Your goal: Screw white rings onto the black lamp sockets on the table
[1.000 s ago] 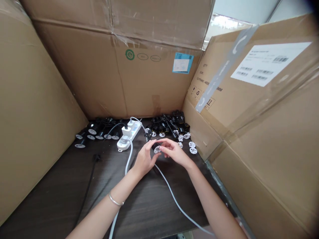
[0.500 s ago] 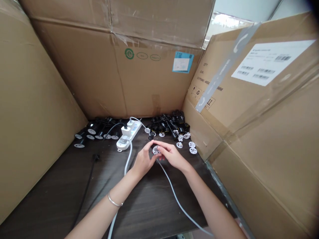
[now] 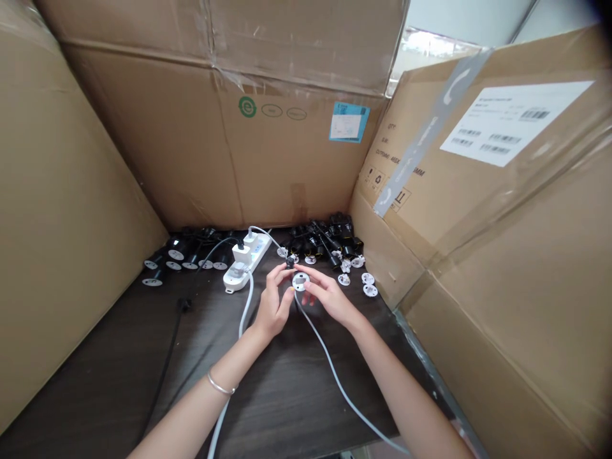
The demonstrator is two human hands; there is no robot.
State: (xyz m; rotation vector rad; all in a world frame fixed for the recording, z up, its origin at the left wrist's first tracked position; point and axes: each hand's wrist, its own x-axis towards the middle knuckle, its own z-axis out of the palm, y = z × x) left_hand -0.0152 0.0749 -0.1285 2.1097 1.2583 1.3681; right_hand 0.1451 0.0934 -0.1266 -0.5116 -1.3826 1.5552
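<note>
A small white round disc [image 3: 301,281] with dark spots and a greyish patch faces me between my hands. My left hand [image 3: 271,308] curls around its left side, thumb and fingertips closed at the rim. My right hand [image 3: 332,301] grips it from the right, with the thumb on the face and fingers behind. Just above the fingertips shows a small black piece [image 3: 290,262]; whether it joins the disc is hidden. A thin white cable [image 3: 329,363] runs from below the disc towards the front edge.
A white power strip [image 3: 230,282] with plugs lies left of my hands. Black cylindrical fittings with white ends [image 3: 153,282] sit at the left, and more black fittings [image 3: 329,239] with loose white discs [image 3: 370,290] at the right. Large cardboard boxes [image 3: 296,172] wall in the dark table [image 3: 119,370].
The white disc has moved slightly up and turned to face me more fully. My left thumb and fingers have shifted along its rim, and my right thumb has moved lower on the face.
</note>
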